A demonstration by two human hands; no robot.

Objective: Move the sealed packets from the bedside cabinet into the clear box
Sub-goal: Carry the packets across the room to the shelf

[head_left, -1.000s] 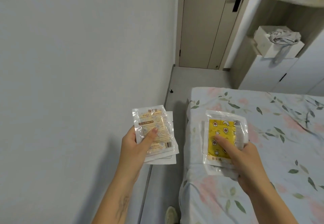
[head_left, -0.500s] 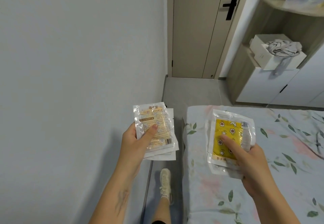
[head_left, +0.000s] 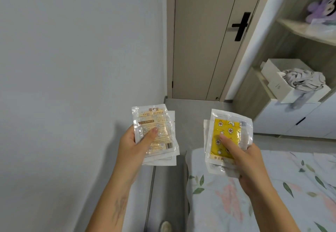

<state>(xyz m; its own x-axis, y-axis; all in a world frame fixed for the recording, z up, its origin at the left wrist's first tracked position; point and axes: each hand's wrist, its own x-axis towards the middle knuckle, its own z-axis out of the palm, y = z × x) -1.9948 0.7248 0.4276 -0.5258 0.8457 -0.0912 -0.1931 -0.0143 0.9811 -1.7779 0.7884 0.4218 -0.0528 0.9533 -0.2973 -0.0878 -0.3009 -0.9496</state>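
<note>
Above the bed (head_left: 272, 195), each hand's thumb presses packets (head_left: 154, 131) onto seemingly curled fingers (head_left: 249, 145) behind.

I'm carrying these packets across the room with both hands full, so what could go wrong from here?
1. The left hand holds a fanned stack of packets under one thumb; the loose bottom ones could slide out.
2. The right hand grips its slick packets by a lower corner, so they might slip.
3. The walkway between wall and bed is narrow, and neither hand is free to steady you.
</note>
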